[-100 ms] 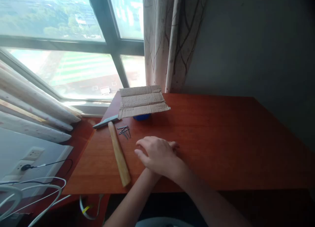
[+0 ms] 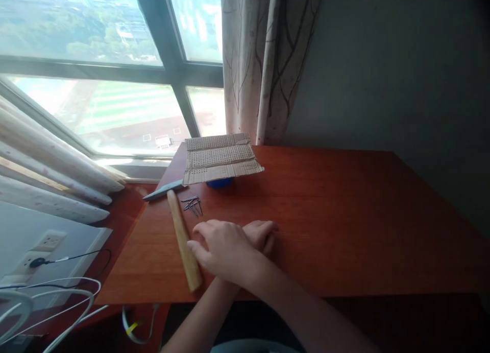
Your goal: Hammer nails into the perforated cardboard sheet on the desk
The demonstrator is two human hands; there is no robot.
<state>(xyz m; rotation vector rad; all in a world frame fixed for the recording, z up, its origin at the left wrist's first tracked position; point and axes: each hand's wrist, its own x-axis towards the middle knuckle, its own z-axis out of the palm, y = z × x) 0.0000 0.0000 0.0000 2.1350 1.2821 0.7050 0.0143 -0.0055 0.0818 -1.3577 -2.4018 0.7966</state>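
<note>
Possible blue container under cardboard, contents hidden, hands crossed near hammer

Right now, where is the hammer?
In the head view, the hammer lies on the left part of the table, its handle left of the nails, its head near the perforated cardboard.

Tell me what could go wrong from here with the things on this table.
The hammer lies with one end of its head at the left edge of the table, so a bump might send it off; the right hand is close to its handle.

The loose nails lie beside it and could scatter or prick a finger.

The cardboard juts out over the smaller blue object beneath it, so pressing a corner might tip it.
</note>
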